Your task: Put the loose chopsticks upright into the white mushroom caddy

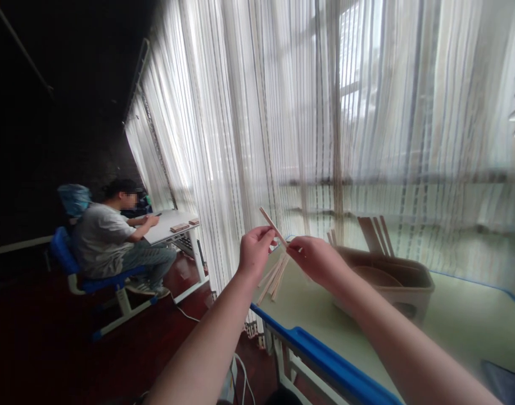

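A thin wooden stick (pixel 267 216) slants between my two hands above the desk. My left hand (pixel 256 249) pinches it near the middle, with its upper end poking out past the fingers. At the stick's lower end, my right hand (pixel 312 253) is closed on it with fingertips together. Beneath the hands, several loose wooden sticks (pixel 274 281) lie in a fanned pile on the pale desk top (pixel 308 318). To the right stands a brown bin (pixel 409 275), partly behind my right forearm, with flat wooden strips (pixel 374 236) leaning up out of it.
A blue rim (pixel 325 351) edges the desk's near side. A dark flat object (pixel 504 382) lies at its right corner. Sheer curtains (pixel 299 112) hang right behind the desk. At left, a person (pixel 103 236) sits at another table (pixel 168 222). A white cable (pixel 243 371) runs below.
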Available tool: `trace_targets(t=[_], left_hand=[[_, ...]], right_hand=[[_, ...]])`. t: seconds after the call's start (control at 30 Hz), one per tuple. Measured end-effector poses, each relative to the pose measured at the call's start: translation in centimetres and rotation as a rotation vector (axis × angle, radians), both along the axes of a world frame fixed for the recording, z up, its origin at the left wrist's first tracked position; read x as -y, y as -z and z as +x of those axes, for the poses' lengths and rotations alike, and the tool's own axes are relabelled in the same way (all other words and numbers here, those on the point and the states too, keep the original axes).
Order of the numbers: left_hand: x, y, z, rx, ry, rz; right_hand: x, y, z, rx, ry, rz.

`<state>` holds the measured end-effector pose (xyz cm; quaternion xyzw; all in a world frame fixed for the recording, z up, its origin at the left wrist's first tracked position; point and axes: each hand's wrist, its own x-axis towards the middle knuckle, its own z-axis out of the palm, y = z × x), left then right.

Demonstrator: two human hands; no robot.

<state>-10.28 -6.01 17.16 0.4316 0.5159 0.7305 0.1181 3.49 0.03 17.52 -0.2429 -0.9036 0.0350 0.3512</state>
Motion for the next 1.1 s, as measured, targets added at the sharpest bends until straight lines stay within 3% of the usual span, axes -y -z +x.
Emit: trace_targets(t=[0.2, 0.37, 0.53, 0.8, 0.93, 1.1], left_hand=[[-2.8, -3.1, 2.9, -0.152, 0.11, 0.06], [-6.9, -3.8, 5.2, -0.22, 0.169, 0.041], [-9.7, -2.5, 6.1, -0.319, 0.147, 0.002], [-11.4, 0.6, 6.1, -0.292, 0.014, 0.056], [-12.0, 1.4, 5.8, -0.275, -0.022, 0.067], [-12.5, 1.7, 5.7, -0.273, 0.014, 0.037]], right_hand=[[-2.2, -2.1, 3.1, -0.088, 0.15, 0.034], [-4.7, -2.6, 5.3, -0.034, 0.273, 0.004], [-6.4, -2.3, 6.2, 0.091, 0.345, -0.068], [-7.7, -1.3, 5.8, 0.339, 0.378, -0.178], [-7.9, -1.0, 5.8, 0.459, 0.385, -0.217], [-8.2, -1.0, 6.1, 0.421, 0.355, -0.198]])
